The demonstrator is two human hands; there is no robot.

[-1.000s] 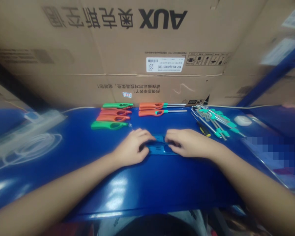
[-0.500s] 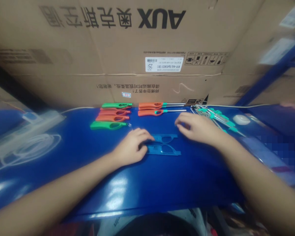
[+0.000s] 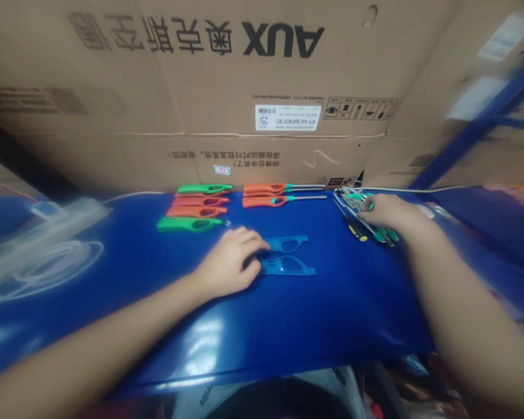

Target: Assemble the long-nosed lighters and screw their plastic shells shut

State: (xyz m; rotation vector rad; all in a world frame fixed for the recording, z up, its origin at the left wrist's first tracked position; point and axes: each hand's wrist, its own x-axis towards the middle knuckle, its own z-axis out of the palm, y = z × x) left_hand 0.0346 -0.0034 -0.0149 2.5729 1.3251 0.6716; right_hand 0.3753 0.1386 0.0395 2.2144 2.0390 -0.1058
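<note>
Beneath the bent fingers of a person's left hand (image 3: 236,262), two translucent blue casing halves (image 3: 271,266) lie side by side on a glossy blue surface (image 3: 310,320), their cut-out ends extending to the right of the hand. Whether the thumb and fingers grip the pieces or merely rest on them cannot be told. Farther out, the right hand (image 3: 386,210) sits with curled fingers over a pile of metal tubes with teal fittings (image 3: 353,203); its fingertips are partly hidden, so a firm hold cannot be confirmed. Left of that hand, beside the pile, lies a black-and-yellow handle (image 3: 357,231). Beyond the left hand is a row of green and orange casings (image 3: 196,201); farther right, orange lighters with silver tubes (image 3: 262,201). Behind both hands stands a cardboard box (image 3: 201,110), its lettering upside down.
</note>
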